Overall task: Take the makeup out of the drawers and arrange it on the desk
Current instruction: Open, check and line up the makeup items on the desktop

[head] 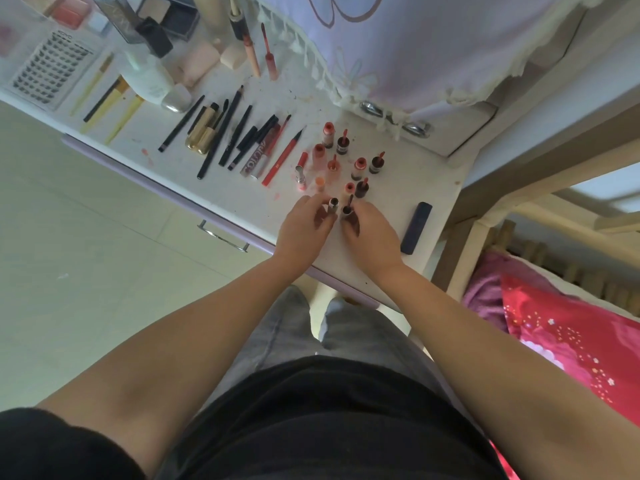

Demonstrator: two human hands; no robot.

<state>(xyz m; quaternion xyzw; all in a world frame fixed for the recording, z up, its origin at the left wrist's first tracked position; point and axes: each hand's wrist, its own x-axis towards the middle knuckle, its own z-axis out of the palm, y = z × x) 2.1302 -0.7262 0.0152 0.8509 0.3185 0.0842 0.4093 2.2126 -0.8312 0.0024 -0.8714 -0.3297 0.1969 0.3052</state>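
Person stands at the white worktop [398, 209], both forearms reaching forward over its near edge. Left hand [304, 226] pinches a small silver-rimmed lipstick tube [333, 205] between thumb and fingertips, tube upright. Right hand [372, 230] grips a dark lipstick tube [346, 212] with its applicator end up. The two hands sit close together, their tubes just beside each other and not clearly touching.

Directly beyond the hands: a cluster of opened lipsticks [343, 161] standing upright on the worktop in loose rows, reds, corals and darker shades, set near one another. Whether any of them touch cannot be told.

Left of the cluster: a red lip pencil [282, 159] lying flat, then a row of black pencils and liners [221, 133] laid roughly parallel, with a gold mascara tube [202, 129] among them. Further left: yellow-handled brushes [110, 102], a white bottle [149, 79] on its side, a tray of false lashes [48, 71].

Far edge of the worktop: two lip gloss wands [259, 53], pink sponges [204, 60], dark compact cases [156, 19].

A dark rectangular case [416, 227] lies flat on the worktop, right of the right hand, apart from it.

Under the worktop edge, a drawer front with a metal handle [223, 235]. A red patterned blanket [561, 334] shows at the right.
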